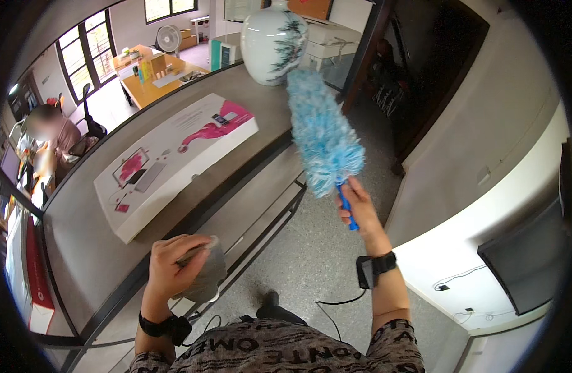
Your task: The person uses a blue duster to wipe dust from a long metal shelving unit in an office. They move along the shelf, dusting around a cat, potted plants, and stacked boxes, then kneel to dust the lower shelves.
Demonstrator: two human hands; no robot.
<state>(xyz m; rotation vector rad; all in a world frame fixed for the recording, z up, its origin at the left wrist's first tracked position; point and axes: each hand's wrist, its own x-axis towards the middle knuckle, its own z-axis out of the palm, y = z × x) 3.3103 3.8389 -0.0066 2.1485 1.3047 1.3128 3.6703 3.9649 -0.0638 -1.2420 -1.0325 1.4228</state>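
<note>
My right hand (pixel 359 203) grips the blue plastic handle of a fluffy duster (pixel 323 126) with light blue and white fibres. Its head points away from me, and its tip appears close to a large white porcelain vase (pixel 269 49) painted with dark green foliage. In my left hand (pixel 174 263) is a grey cloth (pixel 206 275), bunched at the top and hanging down. That hand is in front of the grey shelf top (pixel 67 247). A long white box (pixel 174 158) with pink printing lies flat on this surface, between my left hand and the vase.
Below the shelf top runs a black metal frame (pixel 267 235). A wall-mounted screen (pixel 524 256) and loose cables are on the right. Beyond the shelf, a person (pixel 64 135) sits at the left, near a wooden table (pixel 146 93) with several items. A red-and-white box (pixel 39 279) stands at the lower left.
</note>
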